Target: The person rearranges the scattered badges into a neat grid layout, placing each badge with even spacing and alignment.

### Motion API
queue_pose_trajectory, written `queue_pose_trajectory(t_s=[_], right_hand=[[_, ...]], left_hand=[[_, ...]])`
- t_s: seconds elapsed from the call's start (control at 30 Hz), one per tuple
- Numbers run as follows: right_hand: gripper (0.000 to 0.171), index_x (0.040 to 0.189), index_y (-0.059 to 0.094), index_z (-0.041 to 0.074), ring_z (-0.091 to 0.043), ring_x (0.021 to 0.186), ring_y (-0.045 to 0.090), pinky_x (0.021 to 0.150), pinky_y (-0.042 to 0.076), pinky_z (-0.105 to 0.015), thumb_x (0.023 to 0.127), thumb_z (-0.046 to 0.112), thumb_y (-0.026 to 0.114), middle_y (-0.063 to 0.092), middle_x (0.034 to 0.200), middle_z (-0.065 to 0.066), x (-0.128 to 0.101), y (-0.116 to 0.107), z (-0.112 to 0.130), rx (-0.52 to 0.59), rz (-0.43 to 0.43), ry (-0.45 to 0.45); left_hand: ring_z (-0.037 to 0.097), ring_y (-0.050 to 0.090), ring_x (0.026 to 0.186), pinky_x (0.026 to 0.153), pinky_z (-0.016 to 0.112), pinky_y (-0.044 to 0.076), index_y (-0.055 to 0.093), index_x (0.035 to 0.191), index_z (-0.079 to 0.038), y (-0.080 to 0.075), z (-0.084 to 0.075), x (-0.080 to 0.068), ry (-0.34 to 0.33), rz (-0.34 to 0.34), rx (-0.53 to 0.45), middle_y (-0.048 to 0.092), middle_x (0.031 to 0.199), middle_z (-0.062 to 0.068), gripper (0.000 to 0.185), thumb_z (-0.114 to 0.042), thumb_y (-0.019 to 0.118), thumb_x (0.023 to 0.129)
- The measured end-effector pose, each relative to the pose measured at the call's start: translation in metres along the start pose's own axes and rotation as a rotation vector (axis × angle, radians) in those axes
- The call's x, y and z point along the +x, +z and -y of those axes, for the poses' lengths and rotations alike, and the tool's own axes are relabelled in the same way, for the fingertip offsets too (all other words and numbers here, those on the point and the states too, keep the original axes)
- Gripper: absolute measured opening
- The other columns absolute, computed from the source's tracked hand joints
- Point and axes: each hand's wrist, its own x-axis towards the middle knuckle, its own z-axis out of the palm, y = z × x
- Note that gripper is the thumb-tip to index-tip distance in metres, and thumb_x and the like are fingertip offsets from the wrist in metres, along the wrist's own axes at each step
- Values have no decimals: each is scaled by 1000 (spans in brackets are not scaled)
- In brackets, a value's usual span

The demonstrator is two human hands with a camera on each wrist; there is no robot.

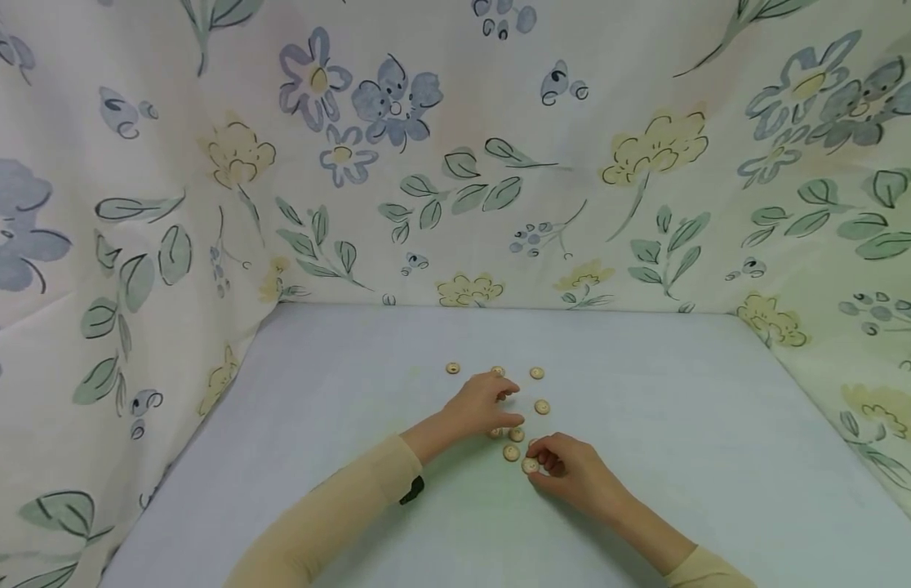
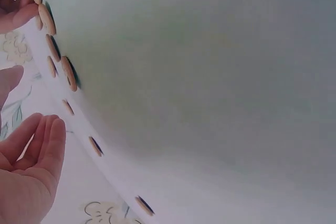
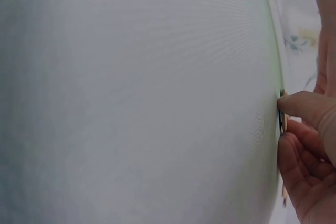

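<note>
Several round wooden buttons lie on the pale blue tabletop (image 1: 338,457) in the head view. My right hand (image 1: 541,464) pinches one button (image 1: 530,465) between thumb and fingers at the near end of the group. The right wrist view shows that button (image 3: 281,121) edge-on against the fingertips (image 3: 302,106). My left hand (image 1: 503,406) hovers with relaxed fingers over the middle of the group, its thumb next to a button (image 1: 517,434). In the left wrist view the left hand (image 2: 31,161) holds nothing, and a row of buttons (image 2: 69,73) runs past it.
Floral fabric walls (image 1: 455,163) close in the table at the back and on both sides. Loose buttons (image 1: 452,368) lie beyond the hands toward the back. A small black device (image 1: 411,490) sits under the left forearm.
</note>
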Motion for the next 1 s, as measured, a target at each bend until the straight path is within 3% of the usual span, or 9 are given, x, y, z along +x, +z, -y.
queue_pose_trajectory(t_s=[0.2,0.4,0.63,1.0], right_hand=[[23,101,67,9,-8,78,56,68,51,-23,81,5,77,60,88,5,2,-1,1,-2,5,14],[23,100,67,8,-8,77,56,67,51,-22,80,4,78,60,86,5,1,0,1,1,-16,-9],[23,100,67,8,-8,77,56,67,51,-22,80,5,78,60,87,4,0,1,2,10,-15,-1],[24,101,67,9,-7,78,56,68,51,-23,80,4,78,59,87,5,0,0,1,4,3,31]], left_hand=[[18,59,94,80,26,48,67,119,-3,-8,4,-21,-21,0,-87,65,106,9,47,-29,79,81],[18,60,92,79,27,48,68,115,-3,-6,10,-41,22,-32,-79,66,103,8,43,-28,79,81],[16,58,86,77,27,47,70,111,-4,0,19,-54,33,-69,-42,66,96,5,41,-27,81,79],[20,58,86,76,26,47,69,111,-3,1,16,-72,25,-79,-105,64,94,5,41,-25,82,78]])
